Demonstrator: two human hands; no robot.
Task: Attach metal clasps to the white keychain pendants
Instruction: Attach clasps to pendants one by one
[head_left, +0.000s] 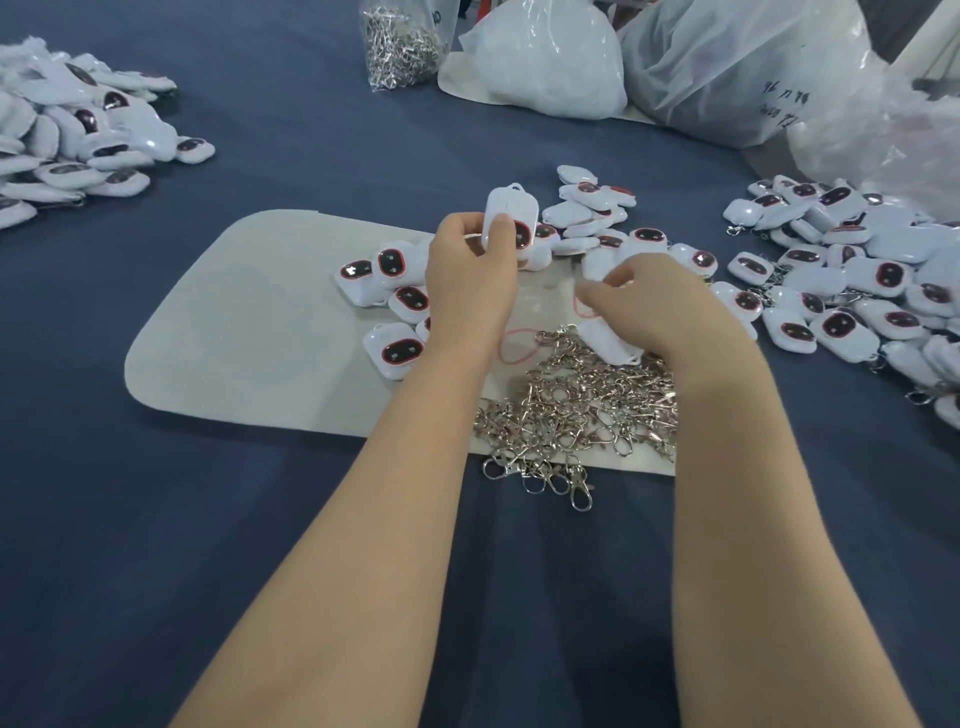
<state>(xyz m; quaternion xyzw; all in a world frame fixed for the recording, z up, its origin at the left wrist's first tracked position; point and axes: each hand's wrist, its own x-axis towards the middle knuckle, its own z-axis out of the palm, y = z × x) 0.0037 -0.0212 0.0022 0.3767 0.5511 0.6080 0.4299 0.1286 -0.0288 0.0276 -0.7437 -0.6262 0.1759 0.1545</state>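
- My left hand (470, 270) grips one white pendant (511, 210) upright over the table's (260, 519) middle, loop end toward the far edge.
- My right hand (649, 301) hovers just right of it, fingers curled; whether they hold anything I cannot tell.
- The clasp pile (582, 410) lies toward the near edge, beside the right wrist, so the right hand is nearer.

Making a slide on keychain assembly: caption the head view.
Left hand holds a white pendant; right hand hovers by a pile of metal clasps on a beige mat.
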